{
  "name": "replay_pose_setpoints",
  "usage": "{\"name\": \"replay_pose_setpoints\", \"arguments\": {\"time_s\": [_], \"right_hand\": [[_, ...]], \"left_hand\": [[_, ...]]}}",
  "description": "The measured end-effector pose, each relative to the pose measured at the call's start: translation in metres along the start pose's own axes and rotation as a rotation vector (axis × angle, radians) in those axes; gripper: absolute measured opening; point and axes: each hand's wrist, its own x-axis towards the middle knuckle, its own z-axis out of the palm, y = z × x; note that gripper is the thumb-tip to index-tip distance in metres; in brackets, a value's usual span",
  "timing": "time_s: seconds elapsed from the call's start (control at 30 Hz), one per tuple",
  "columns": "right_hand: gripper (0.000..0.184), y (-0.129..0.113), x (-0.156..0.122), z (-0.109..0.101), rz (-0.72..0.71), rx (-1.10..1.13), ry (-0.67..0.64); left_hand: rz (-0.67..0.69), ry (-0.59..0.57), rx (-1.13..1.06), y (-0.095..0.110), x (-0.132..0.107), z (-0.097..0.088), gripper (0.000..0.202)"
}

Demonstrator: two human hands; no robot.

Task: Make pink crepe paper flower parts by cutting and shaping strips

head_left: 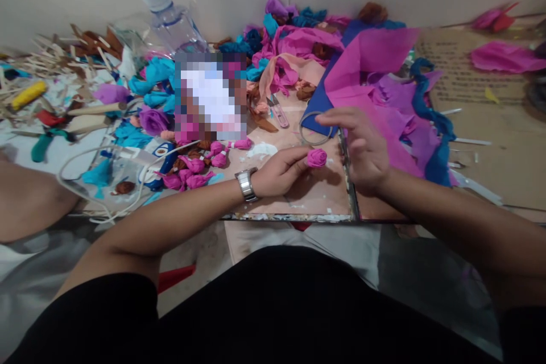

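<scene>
My left hand (284, 173), with a metal watch on its wrist, pinches a pink crepe paper rose (317, 158) from below. The rose's petals face up and its base is hidden by the fingers. To the right, my right hand (362, 151) is raised with its fingers apart and nothing in them. Just behind both hands lies a ring of thin wire (307, 139), partly on a blue sheet (316, 120). Pink thread snips (279, 112) rest on the board farther back. Several finished pink paper buds (194, 165) lie left of my left hand.
A clear plastic bottle (177, 25) stands at the back left, tilted in view. Crepe paper scraps (294, 45) pile along the wall. Pink and purple sheets (390, 96) lie right. A white cable (91, 151) loops at left, near wooden sticks (96, 109). Cardboard (482, 125) covers the far right.
</scene>
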Motion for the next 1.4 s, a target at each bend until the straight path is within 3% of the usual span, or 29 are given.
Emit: {"name": "replay_pose_setpoints", "arguments": {"time_s": [0.1,0.3,0.47,0.6,0.77,0.97,1.07,1.17,1.4], "right_hand": [[0.027,-0.001,0.004,0.0,-0.154,-0.011,0.107],[0.035,-0.005,0.006,0.004,-0.278,0.009,-0.043],[0.019,-0.007,0.005,0.017,-0.152,0.16,-0.082],[0.012,-0.004,0.004,0.024,-0.053,0.295,-0.095],[0.01,-0.002,0.003,0.026,-0.029,0.373,-0.132],[0.026,-0.006,0.005,0.016,0.035,0.397,-0.103],[0.024,-0.007,0.006,0.012,0.081,0.373,-0.078],[0.021,-0.004,0.006,0.01,0.076,0.39,-0.097],[0.036,0.002,0.011,-0.001,0.082,0.356,-0.193]], "left_hand": [[0.008,0.015,-0.011,-0.001,-0.001,-0.001,0.05],[0.062,0.073,0.057,-0.009,-0.002,-0.001,0.047],[0.167,0.051,0.077,-0.013,-0.002,0.001,0.041],[0.134,0.045,0.098,-0.013,-0.002,0.002,0.041],[0.15,0.035,0.118,-0.016,-0.002,0.001,0.04],[0.04,0.056,0.061,-0.015,-0.004,0.003,0.045],[-0.015,0.061,0.005,-0.016,-0.005,0.004,0.046],[-0.018,0.054,-0.035,-0.017,-0.007,0.003,0.046],[-0.067,0.03,-0.185,-0.011,-0.005,0.0,0.052]]}}
